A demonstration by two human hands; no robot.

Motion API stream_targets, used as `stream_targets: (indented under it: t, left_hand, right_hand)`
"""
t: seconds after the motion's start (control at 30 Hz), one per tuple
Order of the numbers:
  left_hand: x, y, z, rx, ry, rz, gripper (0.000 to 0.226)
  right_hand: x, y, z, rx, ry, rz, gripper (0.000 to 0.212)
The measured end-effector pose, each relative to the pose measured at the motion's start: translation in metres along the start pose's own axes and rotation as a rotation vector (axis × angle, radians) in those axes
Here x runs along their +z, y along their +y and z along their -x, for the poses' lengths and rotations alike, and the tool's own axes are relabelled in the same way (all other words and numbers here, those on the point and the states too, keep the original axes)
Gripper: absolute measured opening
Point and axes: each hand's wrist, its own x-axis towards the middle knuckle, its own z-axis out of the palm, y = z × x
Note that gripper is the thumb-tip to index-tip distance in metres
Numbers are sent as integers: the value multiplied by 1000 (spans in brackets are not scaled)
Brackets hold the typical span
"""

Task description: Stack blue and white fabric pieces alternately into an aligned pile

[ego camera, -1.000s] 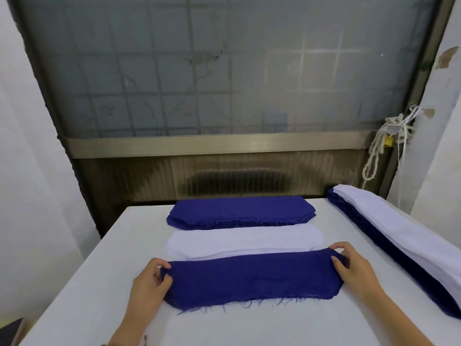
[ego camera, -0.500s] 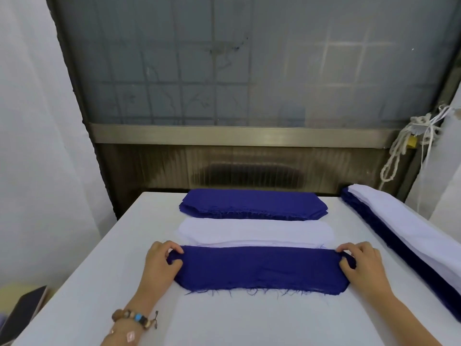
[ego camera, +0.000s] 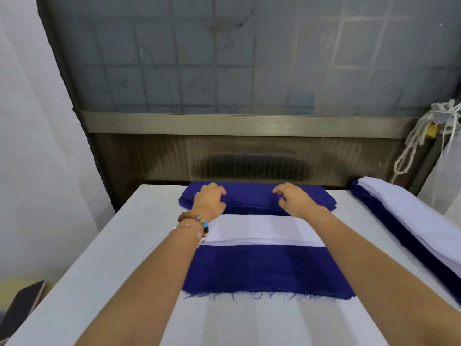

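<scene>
Left hand [ego camera: 210,202] and right hand [ego camera: 293,201] are curling over the far blue stack [ego camera: 249,196], presumably to take the next piece; grip cannot be told.

Light: soft, even daylight through the frosted, grid-patterned glass pane [ego camera: 224,58] at the back; moderate brightness.
Shadows: faint and diffuse on the flat white tabletop [ego camera: 99,270] beneath the forearms.
Glare: a dull sheen only, on the brushed metal sill bar [ego camera: 224,126].
Blur: left hand [ego camera: 210,201] and right hand [ego camera: 290,198] slightly soft.
Distortion: wide-angle; the window frame leans and the corners are stretched.
</scene>
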Motion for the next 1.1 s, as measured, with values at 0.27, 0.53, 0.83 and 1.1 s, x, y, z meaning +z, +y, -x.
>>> stream_targets:
  t: [0.27, 0.53, 0.83, 1.1]
  left_hand:
    - [30, 53, -51, -38, -169, -225, 25]
    - [39, 53, -77, -9, -136, -239, 27]
    - [52, 49, -86, 81, -73, -349, 28]
    - [67, 44, -79, 145, 45, -377, 40]
  right_hand:
    - [33, -42, -70, 116, -119, 253, 31]
    - [49, -29, -86, 30, -40, 343, 39]
    - [52, -22, -93, -23, -24, 389, 47]
    - [52, -19, -91, -34, 9, 304, 39]
